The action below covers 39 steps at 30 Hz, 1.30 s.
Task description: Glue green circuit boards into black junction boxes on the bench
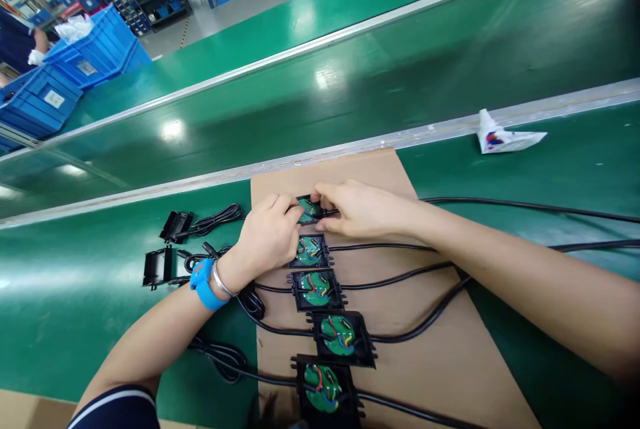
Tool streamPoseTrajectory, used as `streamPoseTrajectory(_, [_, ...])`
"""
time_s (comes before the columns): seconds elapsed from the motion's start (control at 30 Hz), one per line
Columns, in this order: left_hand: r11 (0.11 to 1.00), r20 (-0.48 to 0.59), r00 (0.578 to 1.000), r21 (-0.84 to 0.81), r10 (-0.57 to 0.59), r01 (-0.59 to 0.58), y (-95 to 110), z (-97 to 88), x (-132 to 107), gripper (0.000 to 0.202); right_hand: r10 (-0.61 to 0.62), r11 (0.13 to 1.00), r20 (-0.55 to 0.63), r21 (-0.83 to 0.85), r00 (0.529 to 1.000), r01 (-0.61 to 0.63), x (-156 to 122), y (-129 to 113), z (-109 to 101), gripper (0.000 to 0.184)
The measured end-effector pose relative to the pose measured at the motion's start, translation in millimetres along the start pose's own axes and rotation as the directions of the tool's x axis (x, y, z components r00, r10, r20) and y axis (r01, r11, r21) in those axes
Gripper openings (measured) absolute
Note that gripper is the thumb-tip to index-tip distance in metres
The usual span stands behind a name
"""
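Note:
At the far end of a row of black plastic housings, both my hands are on one housing with a round green circuit board (307, 210). My left hand (270, 232) is closed at its left edge; the fingertips are partly hidden. From the right, my right hand (363, 208) pinches around the black cable (331, 212) where it enters that housing. Nearer to me lie more open housings, among them a second one (310, 250), a third (317, 289) and a fourth (343, 337). Red, yellow and blue wires show on their boards.
Cardboard (415, 376) lies under the row on the green bench (60, 309). Two black covers, one nearer (158, 267) and one farther (176, 226), lie left beside coiled cables. A crumpled white wrapper (507, 138) is at right. Blue bins (93, 49) and a person's arm appear far left.

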<state>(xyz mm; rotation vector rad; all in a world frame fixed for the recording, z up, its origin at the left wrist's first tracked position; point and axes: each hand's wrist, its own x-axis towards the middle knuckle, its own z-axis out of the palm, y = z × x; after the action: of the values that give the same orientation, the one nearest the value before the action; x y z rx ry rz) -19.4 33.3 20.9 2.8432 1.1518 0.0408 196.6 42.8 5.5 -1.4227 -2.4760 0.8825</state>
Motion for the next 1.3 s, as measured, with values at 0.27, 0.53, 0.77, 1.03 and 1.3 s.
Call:
streamPoseTrajectory(0.27, [0.973,0.037,0.973,0.022,0.23,-0.231,-13.4,14.3,0.2,0.026,0.005,0.998,-0.015,-0.057,1.0,-0.006,-15.0,2.7,-10.8,0.018])
streamPoseTrajectory(0.53, [0.972,-0.029,0.972,-0.011,0.235,-0.235,-11.1,21.6,-0.6,0.022,-0.205,0.966,-0.333,-0.218,0.92,0.136,-11.7,20.3,29.7,0.029])
streamPoseTrajectory(0.77, [0.974,-0.001,0.975,0.034,0.222,-0.222,-4.9,17.3,3.8,0.022,-0.222,0.967,-0.326,-0.198,0.919,0.163,-12.7,21.8,32.0,0.021])
streamPoseTrajectory(1.03, [0.981,0.013,0.981,0.03,0.193,-0.193,0.5,11.2,5.0,0.039,-0.111,0.968,-0.157,-0.239,0.981,0.072,-11.9,17.2,14.1,0.024])
streamPoseTrajectory(1.3, [0.989,0.119,0.982,0.008,0.147,-0.149,8.1,8.2,17.1,0.04,0.014,0.888,-0.005,-0.46,1.0,-0.015,-2.3,1.4,8.7,0.027])
